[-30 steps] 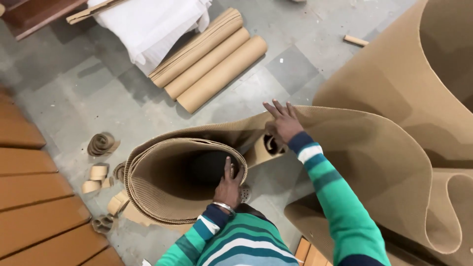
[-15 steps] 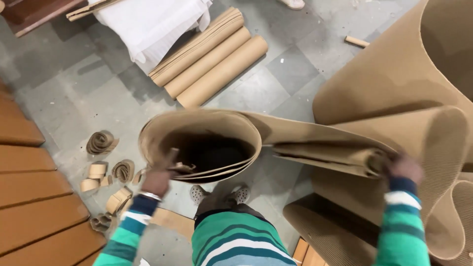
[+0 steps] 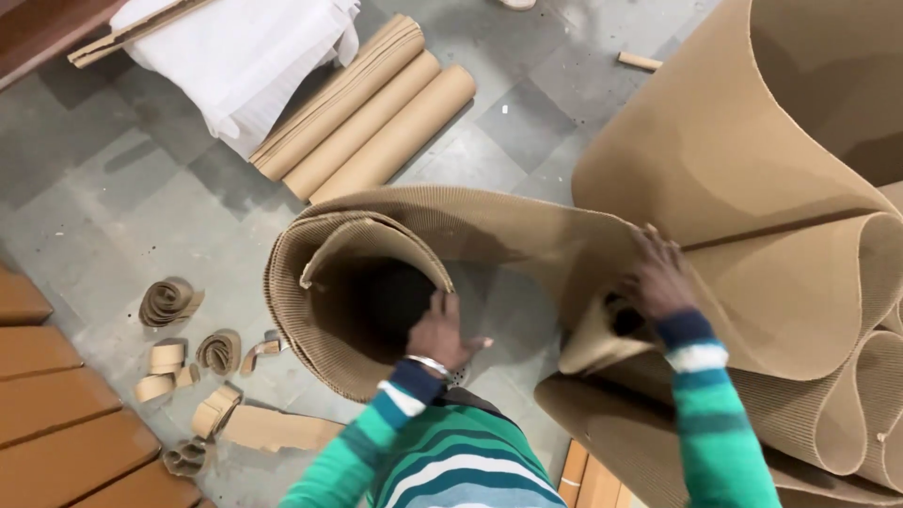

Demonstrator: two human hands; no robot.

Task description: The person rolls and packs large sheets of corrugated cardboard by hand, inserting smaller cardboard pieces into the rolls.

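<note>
Centre frame: a large brown corrugated cardboard sheet (image 3: 508,235) curls into an open tube at centre left, its ribbed free edge coiled inward; the left hand (image 3: 440,331) rests at the tube's lower rim, fingers curled against the inner wall, thumb out. The right hand (image 3: 658,275) presses on the sheet's other end at centre right, fingers spread flat, just beside bigger rolled cardboard sheets (image 3: 790,188) crowding the right side. Open grey tiled floor (image 3: 113,198) lies left of the tube, bounded by three cardboard tubes (image 3: 367,113) above and curled cardboard scraps (image 3: 188,348) at lower left.
</note>
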